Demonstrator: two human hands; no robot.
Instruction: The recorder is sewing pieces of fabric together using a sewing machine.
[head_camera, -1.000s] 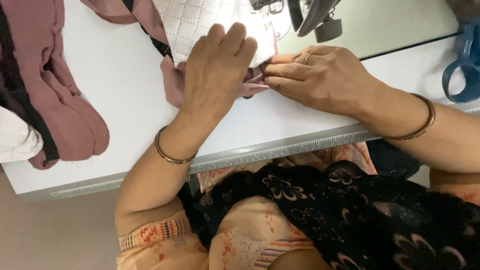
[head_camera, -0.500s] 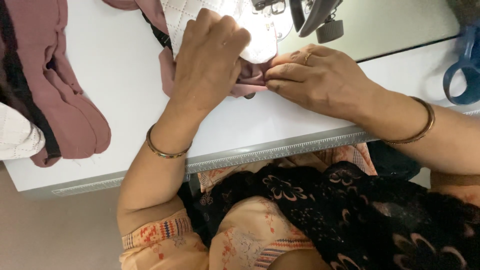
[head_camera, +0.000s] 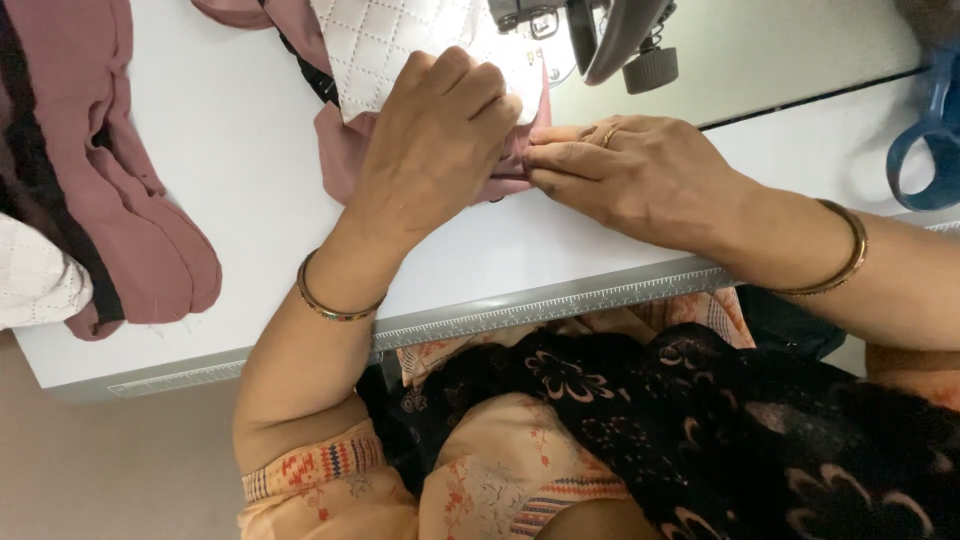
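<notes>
The fingers (head_camera: 560, 160) of the right hand (head_camera: 640, 175) lie straight and pressed together, their tips pinching a fold of mauve cloth (head_camera: 345, 155) against the surface (head_camera: 240, 150). A ring shows on one of them. The left hand (head_camera: 435, 140) lies over the same fold from the other side, fingers curled and close together, the tips pressing down on the cloth where it meets the right hand's fingertips. The two hands touch there, just in front of the sewing machine (head_camera: 600, 35) at the far edge of the surface. Whether the needle is down in the cloth I cannot tell; the hands hide it.

From under the left hand the mauve cloth runs away toward the far edge, with a white quilted piece (head_camera: 385, 45) lying on top of it and a dark strip along its side. Each wrist carries a thin metal bangle (head_camera: 335, 305).

Near the left edge of the surface a heap of more mauve pieces (head_camera: 110, 210) with black trim lies well apart from the hands, partly hanging over the edge. At the right edge the blue handles of scissors (head_camera: 925, 140) show. A ruler strip (head_camera: 540, 310) runs along the near edge. Below it, the person's lap is covered by peach printed fabric and a black lace scarf (head_camera: 720, 430).
</notes>
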